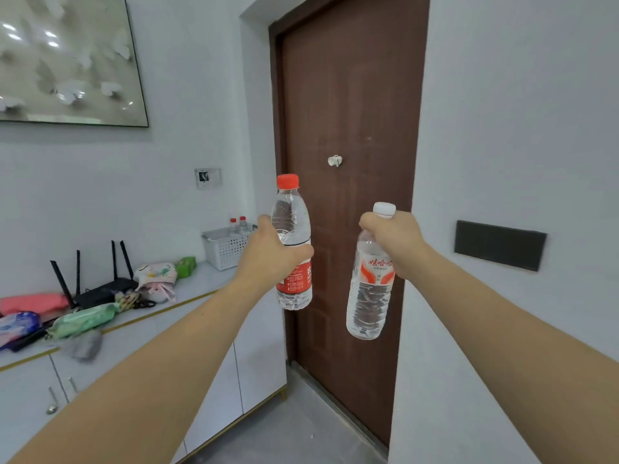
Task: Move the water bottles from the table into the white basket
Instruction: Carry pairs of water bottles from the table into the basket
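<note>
Beyond hands [273, 259] [390, 239] gripping bottles [293, 242] [368, 289] | basket [226, 249] (two bottles inside) | router [100, 289] beside clutter

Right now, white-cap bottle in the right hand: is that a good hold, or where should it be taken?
The right hand grips the white-cap bottle at the neck, just under the cap, so the body hangs free, slightly tilted. That probably suits lowering it upright into the white basket from above. A steadier grip would likely be around the labelled middle from the side, as the left hand holds the red-cap bottle.
</note>
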`<control>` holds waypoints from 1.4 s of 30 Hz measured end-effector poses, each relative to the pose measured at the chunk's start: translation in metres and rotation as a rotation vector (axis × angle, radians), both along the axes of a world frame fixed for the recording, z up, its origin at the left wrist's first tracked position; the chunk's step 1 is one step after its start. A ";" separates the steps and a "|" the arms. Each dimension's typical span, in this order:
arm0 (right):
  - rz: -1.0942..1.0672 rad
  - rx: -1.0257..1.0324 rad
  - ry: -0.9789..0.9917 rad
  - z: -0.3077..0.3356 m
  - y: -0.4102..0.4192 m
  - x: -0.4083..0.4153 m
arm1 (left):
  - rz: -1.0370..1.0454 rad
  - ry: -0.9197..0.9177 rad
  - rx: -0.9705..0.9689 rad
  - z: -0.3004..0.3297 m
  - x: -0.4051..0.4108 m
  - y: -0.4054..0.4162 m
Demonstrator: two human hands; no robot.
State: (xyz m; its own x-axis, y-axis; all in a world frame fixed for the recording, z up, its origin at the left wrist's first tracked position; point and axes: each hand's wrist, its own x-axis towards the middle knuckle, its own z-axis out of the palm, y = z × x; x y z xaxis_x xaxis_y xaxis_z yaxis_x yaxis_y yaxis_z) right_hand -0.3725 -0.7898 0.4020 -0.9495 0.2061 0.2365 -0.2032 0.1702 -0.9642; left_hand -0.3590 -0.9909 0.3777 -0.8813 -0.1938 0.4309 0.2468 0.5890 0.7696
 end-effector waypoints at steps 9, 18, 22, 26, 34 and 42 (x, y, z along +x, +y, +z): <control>0.104 -0.045 0.016 0.002 -0.089 -0.165 | 0.064 0.017 0.029 -0.003 -0.136 -0.088; 0.234 -0.102 0.037 0.016 -0.194 -0.313 | 0.196 0.033 0.047 0.009 -0.253 -0.184; 0.278 -0.093 0.040 0.007 -0.245 -0.377 | 0.250 0.034 0.057 0.004 -0.305 -0.235; 0.295 -0.112 0.069 -0.002 -0.300 -0.440 | 0.275 0.048 0.077 -0.005 -0.362 -0.293; 0.294 -0.123 0.029 0.001 -0.395 -0.572 | 0.259 0.064 0.128 -0.003 -0.491 -0.397; 0.343 0.010 0.004 -0.016 -0.463 -0.703 | 0.260 0.042 0.240 -0.032 -0.627 -0.447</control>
State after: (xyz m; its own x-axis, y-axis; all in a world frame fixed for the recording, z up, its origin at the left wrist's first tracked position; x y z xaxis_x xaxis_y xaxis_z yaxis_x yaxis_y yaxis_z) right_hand -1.0756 -1.2523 0.3864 -0.9622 -0.1276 0.2406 -0.2540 0.1010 -0.9619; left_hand -0.9864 -1.4384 0.3458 -0.7720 -0.5092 0.3805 0.1466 0.4398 0.8860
